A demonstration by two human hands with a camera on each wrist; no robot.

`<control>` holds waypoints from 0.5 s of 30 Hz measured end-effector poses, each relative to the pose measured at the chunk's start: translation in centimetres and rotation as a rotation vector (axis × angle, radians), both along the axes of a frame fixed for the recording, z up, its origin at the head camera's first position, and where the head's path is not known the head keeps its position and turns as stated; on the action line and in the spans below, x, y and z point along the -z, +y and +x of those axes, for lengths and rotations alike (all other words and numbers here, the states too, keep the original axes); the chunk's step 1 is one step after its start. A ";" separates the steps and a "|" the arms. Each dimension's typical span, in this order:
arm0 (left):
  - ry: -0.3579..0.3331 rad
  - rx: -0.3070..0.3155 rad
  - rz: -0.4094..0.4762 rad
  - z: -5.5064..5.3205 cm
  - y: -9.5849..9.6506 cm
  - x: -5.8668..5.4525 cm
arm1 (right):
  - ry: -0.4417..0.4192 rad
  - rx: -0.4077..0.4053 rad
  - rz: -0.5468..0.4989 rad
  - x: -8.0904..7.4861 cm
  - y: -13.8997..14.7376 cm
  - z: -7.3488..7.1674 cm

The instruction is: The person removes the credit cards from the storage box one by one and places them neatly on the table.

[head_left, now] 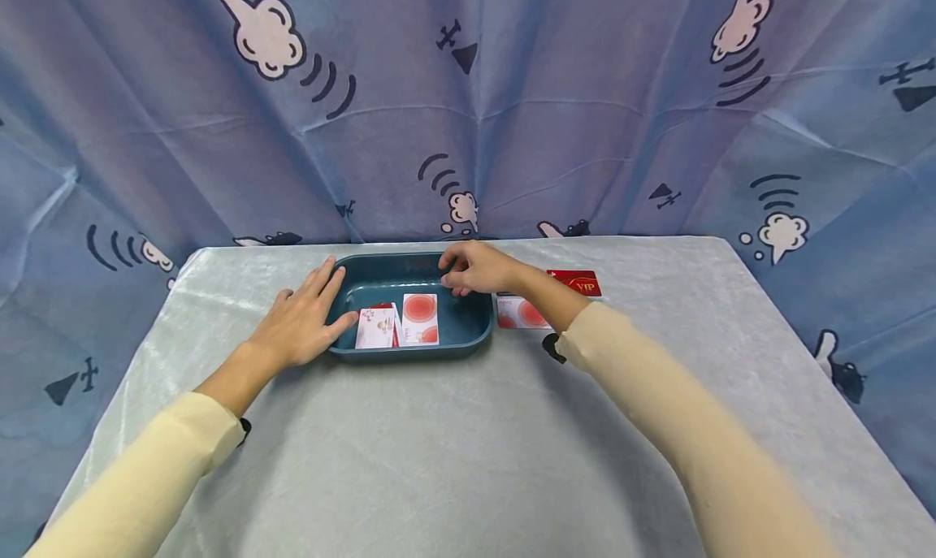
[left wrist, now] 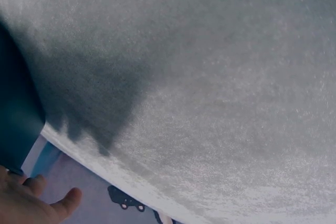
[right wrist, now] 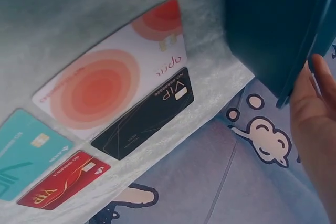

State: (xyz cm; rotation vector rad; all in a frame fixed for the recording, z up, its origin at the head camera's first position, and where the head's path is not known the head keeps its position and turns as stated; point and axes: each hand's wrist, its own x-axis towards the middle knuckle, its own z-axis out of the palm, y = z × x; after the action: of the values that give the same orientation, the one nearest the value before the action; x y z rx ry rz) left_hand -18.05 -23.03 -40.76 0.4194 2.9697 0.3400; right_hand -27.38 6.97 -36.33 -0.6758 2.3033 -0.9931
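Observation:
A dark teal tray [head_left: 409,355] stands on the table. Inside it lie a white card with red circles [head_left: 420,320] and a pale floral card [head_left: 374,329], which overlaps a red card and another white-edged one. My left hand [head_left: 296,318] rests on the tray's left rim, fingers spread and thumb over the near side. Over the tray's right end hangs my right hand [head_left: 478,268], its fingers loosely bent with a gap between thumb and forefinger and no card showing there. In the right wrist view that hand [right wrist: 317,108] is beside the tray's rim.
Right of the tray lie a larger-looking white card with red circles [right wrist: 100,85], a black VIP card [right wrist: 147,114], a teal card [right wrist: 34,150] and a red VIP card [right wrist: 63,179]. My right forearm partly covers them in the head view. A patterned blue curtain [head_left: 409,136] hangs behind the table.

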 end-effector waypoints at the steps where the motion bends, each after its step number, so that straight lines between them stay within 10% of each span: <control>1: -0.001 0.000 0.000 0.0 0.0 0.0 | -0.017 0.001 0.010 0.0 -0.1 -0.1; 15: 0.004 0.001 -0.005 0.0 0.1 0.0 | -0.148 0.002 0.176 -0.7 -2.3 -0.8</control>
State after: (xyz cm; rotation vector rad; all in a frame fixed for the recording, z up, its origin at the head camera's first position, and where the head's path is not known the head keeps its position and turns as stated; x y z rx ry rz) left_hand -18.07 -22.93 -40.75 0.4211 2.9740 0.3319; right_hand -28.18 4.65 -35.58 -0.5104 2.2294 -0.8013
